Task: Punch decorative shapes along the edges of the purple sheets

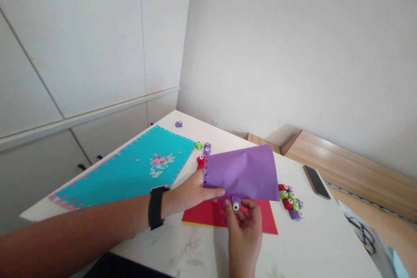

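A sheet of purple paper (243,171) is gripped at its left part by my left hand (202,186), thumb on top. Small punched holes run along its left edge. My right hand (244,221) pinches a small purple craft punch (236,202) with a star on its white button, at the sheet's lower edge. Whether the paper sits in the punch's slot I cannot tell. Beneath lies red paper (267,221) with a yellow sheet showing under its front edge. Left of the purple sheet is a red punch (200,159).
A blue sheet (120,173) with punched edges carries pink and white paper bits (159,163). Green (198,145) and purple punches (207,149) stand near it, another purple punch (179,124) farther back. Several punches (289,202) cluster right, near a phone (316,181).
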`<state>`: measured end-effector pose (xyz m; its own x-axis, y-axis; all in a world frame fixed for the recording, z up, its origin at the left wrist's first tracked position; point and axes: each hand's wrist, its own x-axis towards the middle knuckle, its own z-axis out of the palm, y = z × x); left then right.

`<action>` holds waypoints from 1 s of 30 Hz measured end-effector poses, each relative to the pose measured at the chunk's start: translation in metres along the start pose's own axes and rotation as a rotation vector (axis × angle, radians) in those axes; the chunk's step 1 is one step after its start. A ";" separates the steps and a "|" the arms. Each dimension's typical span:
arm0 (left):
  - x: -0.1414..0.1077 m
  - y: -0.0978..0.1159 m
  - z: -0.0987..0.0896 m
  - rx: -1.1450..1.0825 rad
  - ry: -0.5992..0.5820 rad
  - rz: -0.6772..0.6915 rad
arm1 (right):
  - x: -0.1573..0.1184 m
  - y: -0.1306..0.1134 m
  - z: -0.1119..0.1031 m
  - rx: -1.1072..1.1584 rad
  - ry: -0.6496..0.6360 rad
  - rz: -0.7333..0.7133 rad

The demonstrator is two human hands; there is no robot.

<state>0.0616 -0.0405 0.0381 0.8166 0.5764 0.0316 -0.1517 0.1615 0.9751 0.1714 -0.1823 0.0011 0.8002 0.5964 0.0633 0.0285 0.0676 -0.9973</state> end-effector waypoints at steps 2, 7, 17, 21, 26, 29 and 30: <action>0.000 0.001 -0.001 -0.005 -0.014 0.011 | 0.000 -0.002 -0.001 0.049 -0.007 0.011; 0.001 0.003 -0.004 0.008 -0.053 -0.005 | -0.002 -0.010 -0.001 0.144 -0.014 0.057; 0.005 0.003 -0.008 0.018 -0.053 -0.032 | 0.001 -0.007 -0.008 0.399 -0.036 0.257; 0.006 0.000 -0.010 0.066 -0.060 -0.008 | 0.002 -0.006 -0.008 0.500 -0.053 0.395; 0.006 0.001 -0.011 0.087 -0.082 0.014 | 0.002 -0.006 -0.009 0.589 -0.060 0.482; 0.006 0.001 -0.012 0.092 -0.084 0.019 | 0.002 -0.005 -0.009 0.611 -0.066 0.481; 0.006 0.001 -0.012 0.094 -0.084 0.019 | 0.002 -0.005 -0.009 0.610 -0.072 0.475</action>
<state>0.0596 -0.0275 0.0368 0.8587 0.5084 0.0647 -0.1180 0.0733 0.9903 0.1787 -0.1886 0.0059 0.6025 0.7208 -0.3427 -0.6594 0.2077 -0.7225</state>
